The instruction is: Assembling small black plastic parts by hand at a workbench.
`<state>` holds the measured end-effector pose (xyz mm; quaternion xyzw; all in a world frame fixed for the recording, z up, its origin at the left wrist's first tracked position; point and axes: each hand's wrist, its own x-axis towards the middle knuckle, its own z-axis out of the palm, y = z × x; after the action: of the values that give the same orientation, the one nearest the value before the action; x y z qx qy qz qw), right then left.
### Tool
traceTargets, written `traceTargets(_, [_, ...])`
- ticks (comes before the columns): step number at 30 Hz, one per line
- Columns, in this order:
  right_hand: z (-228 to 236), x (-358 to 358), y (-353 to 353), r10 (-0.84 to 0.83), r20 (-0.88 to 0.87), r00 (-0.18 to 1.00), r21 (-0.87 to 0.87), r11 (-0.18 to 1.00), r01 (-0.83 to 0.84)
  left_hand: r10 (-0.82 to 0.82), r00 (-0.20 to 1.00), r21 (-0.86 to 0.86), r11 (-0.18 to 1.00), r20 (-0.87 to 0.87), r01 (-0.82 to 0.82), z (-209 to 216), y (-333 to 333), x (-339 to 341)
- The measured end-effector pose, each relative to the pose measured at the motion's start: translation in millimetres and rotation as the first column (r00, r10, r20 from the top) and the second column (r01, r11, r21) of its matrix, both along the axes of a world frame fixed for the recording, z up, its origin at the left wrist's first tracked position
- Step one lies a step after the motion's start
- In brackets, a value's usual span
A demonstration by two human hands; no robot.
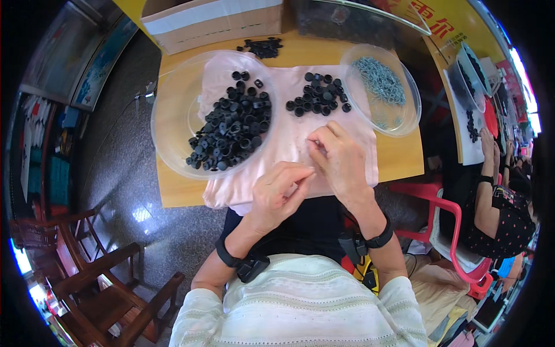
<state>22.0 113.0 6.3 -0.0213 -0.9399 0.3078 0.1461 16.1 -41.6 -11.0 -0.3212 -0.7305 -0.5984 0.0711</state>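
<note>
My left hand (281,192) is closed in a pinch over the near part of a pink cloth (289,136). Close by on its right, my right hand (341,159) also has thumb and fingers pressed together. Anything between either hand's fingertips is too small or hidden to make out. Beyond the hands, a loose group of black plastic caps (319,93) lies on the cloth. To the left, a wide clear bowl (173,115) holds a heap of similar black caps (231,124). On the right, a smaller clear bowl (399,121) contains many thin silvery screws (378,81).
Small black parts (263,47) lie in front of a cardboard box (219,26) at the table's back. A dark clear-walled bin (347,26) stands beside it. Wooden chairs (110,283) are at lower left. A red plastic chair (445,208) and another person's arm (488,173) are at right.
</note>
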Motion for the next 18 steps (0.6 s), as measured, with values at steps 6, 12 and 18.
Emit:
traceTargets(6, [8.1,-6.8,-3.4,0.017,0.11,0.994,0.047,0.999,-0.023,-0.054,0.998,0.012,0.998,0.034,0.054,14.0,-20.0,4.8])
traceTargets(12, [19.8,-9.7,0.1,-0.011,0.257,0.966,0.002,1.0,0.011,0.184,0.983,-0.124,0.976,0.027,-0.179,45.5,-57.8,-23.3])
traceTargets(18, [19.9,2.1,1.0,0.052,0.161,0.986,-0.107,0.994,-0.035,0.439,0.892,-0.426,0.831,0.106,-0.358,56.6,-103.8,-61.8])
